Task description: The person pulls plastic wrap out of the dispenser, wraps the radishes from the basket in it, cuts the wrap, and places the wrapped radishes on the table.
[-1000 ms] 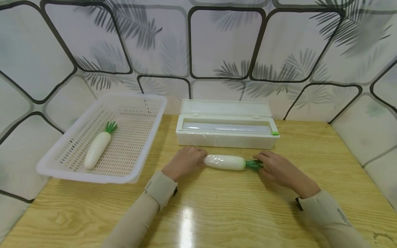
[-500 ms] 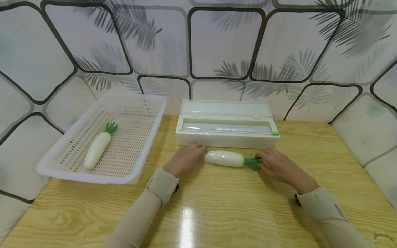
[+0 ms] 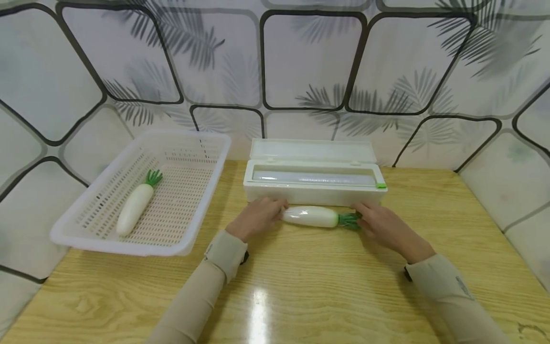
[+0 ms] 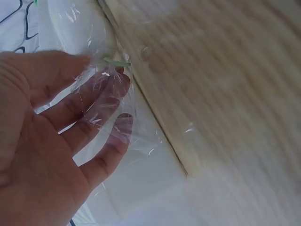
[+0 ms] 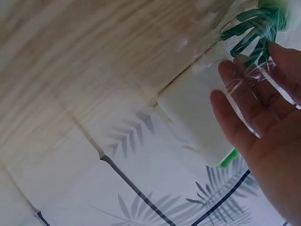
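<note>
A white radish [image 3: 311, 216] with green leaves [image 5: 256, 28] lies crosswise, wrapped in clear cling film [image 4: 110, 110]. At its root end, on the left, my left hand [image 3: 258, 217] pinches the gathered film between thumb and fingers. My right hand [image 3: 388, 231] pinches the film at the leaf tips, as the right wrist view shows. Just behind the radish stands a long white cling film box [image 3: 315, 194], lid up, with a roll [image 3: 313, 177] inside. Both hands' fingertips are right by the box's front face.
On the left, a white perforated basket [image 3: 143, 248] holds a second, unwrapped radish [image 3: 135, 208]. A green slider [image 3: 381, 185] sits at the box's right end. Behind the wooden table [image 3: 326, 291] rises a patterned wall covering [image 3: 313, 62].
Both hands and the wrapped radish have moved a little away from me, up against the front of the box. The film stays pinched at both ends.
</note>
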{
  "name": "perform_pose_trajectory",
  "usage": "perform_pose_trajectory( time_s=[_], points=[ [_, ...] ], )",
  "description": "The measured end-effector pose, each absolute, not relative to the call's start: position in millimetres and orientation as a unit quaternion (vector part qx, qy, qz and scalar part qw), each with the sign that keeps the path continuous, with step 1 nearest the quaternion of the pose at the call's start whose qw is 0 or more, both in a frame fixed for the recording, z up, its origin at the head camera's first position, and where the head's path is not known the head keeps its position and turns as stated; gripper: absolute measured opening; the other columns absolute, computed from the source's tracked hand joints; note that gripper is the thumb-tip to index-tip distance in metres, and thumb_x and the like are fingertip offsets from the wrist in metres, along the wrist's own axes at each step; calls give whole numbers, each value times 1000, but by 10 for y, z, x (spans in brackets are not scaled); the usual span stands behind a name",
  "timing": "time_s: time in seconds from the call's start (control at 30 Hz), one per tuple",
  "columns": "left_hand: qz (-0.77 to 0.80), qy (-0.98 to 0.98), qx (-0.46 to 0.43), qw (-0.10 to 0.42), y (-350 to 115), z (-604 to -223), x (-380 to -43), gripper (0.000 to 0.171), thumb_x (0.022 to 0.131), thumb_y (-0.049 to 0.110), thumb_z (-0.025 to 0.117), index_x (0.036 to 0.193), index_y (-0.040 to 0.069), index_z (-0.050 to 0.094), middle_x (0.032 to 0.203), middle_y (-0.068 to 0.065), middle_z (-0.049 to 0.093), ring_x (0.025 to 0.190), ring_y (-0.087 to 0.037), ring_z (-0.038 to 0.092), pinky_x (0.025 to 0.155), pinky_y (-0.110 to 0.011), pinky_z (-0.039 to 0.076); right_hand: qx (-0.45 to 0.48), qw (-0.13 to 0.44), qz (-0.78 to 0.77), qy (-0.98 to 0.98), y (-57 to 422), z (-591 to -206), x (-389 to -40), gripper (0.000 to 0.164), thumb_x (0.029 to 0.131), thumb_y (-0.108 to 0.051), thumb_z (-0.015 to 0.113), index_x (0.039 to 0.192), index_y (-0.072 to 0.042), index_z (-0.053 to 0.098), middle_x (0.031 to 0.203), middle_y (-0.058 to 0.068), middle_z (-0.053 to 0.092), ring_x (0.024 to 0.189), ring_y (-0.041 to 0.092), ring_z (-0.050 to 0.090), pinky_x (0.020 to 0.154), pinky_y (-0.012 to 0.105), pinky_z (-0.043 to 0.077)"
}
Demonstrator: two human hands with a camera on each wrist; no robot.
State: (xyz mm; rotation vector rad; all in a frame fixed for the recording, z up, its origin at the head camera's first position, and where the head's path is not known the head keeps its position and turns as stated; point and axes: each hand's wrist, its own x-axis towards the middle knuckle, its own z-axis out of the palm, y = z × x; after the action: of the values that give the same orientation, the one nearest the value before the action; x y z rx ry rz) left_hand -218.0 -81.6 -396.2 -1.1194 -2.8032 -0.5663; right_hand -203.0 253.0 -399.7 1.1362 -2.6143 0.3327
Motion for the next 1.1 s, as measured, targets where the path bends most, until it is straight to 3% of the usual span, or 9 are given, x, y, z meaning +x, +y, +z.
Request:
perform_pose_trajectory(
  time_s=[0.17,0.37,0.5,0.63,1.1],
  points=[
    [-187,-912,-363,33,-821,-3965,-2192,21,95,-4,63,115,-1,69,98,-13,73,70,-15,58,63,-24,52,395,163,98,-899,2520,-3998,-2056,26,81,9,78,105,2,69,96,14,66,80,30,65,67,45,56],
    [-164,-921,-351,47,-822,-3961,-2193,25,92,-3,65,116,1,71,89,-9,71,69,-15,56,63,-27,52,389,151,79,-906,2513,-3981,-2057,28,81,-1,83,106,4,71,101,16,67,85,31,66,71,46,57],
    [-147,-932,-325,60,-825,-3953,-2191,29,92,0,69,120,7,72,103,-10,74,89,-24,67,80,-45,56,385,137,77,-910,2519,-3986,-2058,35,77,0,86,108,5,70,103,17,66,89,32,66,74,47,57],
    [-142,-942,-300,54,-821,-3943,-2198,28,95,7,71,123,13,72,122,-7,71,117,-29,64,93,-63,48,388,138,81,-908,2517,-3992,-2060,36,75,6,85,107,6,69,102,17,65,89,32,65,73,47,57],
    [-157,-946,-282,27,-840,-3911,-2261,27,101,8,63,126,12,71,131,-6,67,127,-28,58,100,-63,43,391,137,75,-907,2471,-3969,-2071,30,79,7,81,106,5,68,100,17,65,87,32,65,73,47,56]
  ],
)
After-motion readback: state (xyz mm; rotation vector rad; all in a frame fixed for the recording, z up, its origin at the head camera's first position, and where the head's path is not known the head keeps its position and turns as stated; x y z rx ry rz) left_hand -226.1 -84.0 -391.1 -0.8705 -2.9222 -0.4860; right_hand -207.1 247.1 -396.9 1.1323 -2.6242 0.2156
